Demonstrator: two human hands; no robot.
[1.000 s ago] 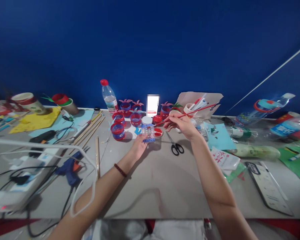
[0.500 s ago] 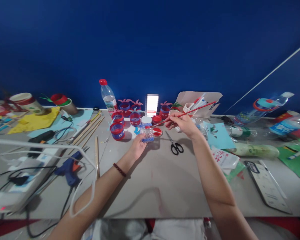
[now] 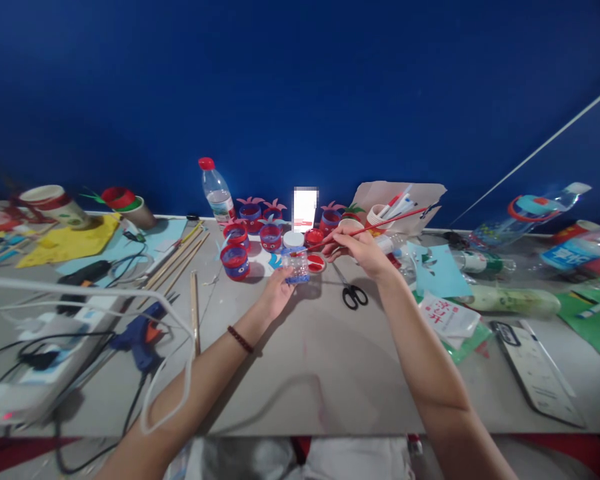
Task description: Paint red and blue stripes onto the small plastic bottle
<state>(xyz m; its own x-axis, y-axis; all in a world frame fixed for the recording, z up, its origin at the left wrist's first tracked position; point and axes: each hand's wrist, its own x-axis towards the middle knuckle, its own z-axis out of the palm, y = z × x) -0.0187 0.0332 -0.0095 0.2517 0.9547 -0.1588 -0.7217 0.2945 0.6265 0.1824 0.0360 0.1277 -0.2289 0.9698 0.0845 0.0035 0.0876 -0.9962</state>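
Nearest me is the bare front of a grey counter. Toward 2 o'clock lies a flat phone, and at 10 o'clock a blue glue gun. Black-handled scissors lie at 1 o'clock.

At 12 o'clock, my left hand is closed around a small clear plastic container with blue at its base. My right hand, just past it toward 1 o'clock, pinches a long red brush, its handle rising toward the right. Over the last half second, my right hand has eased a little to the left, and the brush now reaches farther across the container's upper part, while my left hand has hardly moved. I judge that the brush is working at that upper part; I can't tell whether its tip touches the plastic or leaves any colour.

Just beside the container, on its right, is a shallow dish of red paint. Farther back, between 11 and 12 o'clock, stand red-and-blue cups; behind them, a red-capped bottle at 11. Beyond everything rises a deep blue wall.
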